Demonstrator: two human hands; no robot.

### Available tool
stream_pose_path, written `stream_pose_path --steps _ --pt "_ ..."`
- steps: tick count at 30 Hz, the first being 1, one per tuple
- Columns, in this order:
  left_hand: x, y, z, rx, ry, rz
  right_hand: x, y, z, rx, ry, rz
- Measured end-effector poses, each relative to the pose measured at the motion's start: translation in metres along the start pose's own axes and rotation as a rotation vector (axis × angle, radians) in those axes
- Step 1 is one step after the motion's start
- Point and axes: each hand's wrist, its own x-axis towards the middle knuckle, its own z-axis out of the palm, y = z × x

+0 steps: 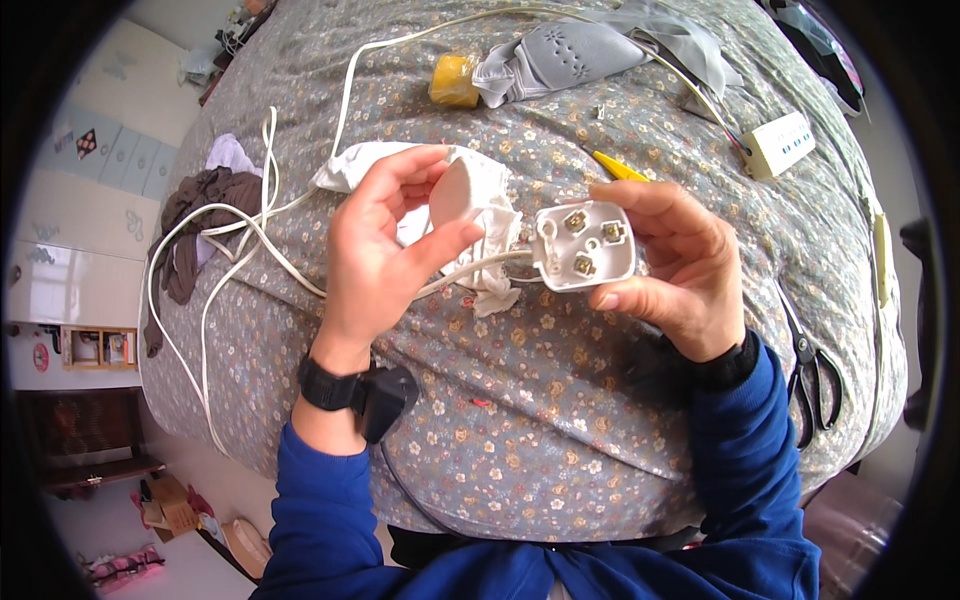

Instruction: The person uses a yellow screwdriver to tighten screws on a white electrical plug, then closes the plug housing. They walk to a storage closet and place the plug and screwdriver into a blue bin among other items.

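Head view: holding the open white socket [574, 246] by its edges in the right grip [690, 265], mid-scene over the bed [560, 400]. In the left grip [385, 250], pinching a white round piece [453, 192]. Might spill the metal bits [585, 264] by tipping, or pull the cord [480, 265] loose by tugging.

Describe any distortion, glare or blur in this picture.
Head view: the floral cloth bulges outward, as through a round lens; head view: pale reflections on the glossy panels at left; head view: metal contacts in the white casing look crisp, but a dark patch near the right hand is blurred.
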Motion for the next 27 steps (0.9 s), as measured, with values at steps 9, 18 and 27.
stream_pose_path --steps 9,18,27 --pt "-0.023 0.035 0.018 -0.075 -0.047 0.209 -0.002 -0.007 0.004 -0.182 -0.128 -0.044" --pt "-0.024 0.038 0.024 0.16 -0.052 0.275 0.0 -0.002 0.013 -0.207 -0.067 -0.184" --pt "-0.029 0.035 0.028 -0.16 -0.017 0.155 -0.002 -0.011 0.01 -0.317 -0.108 -0.13"
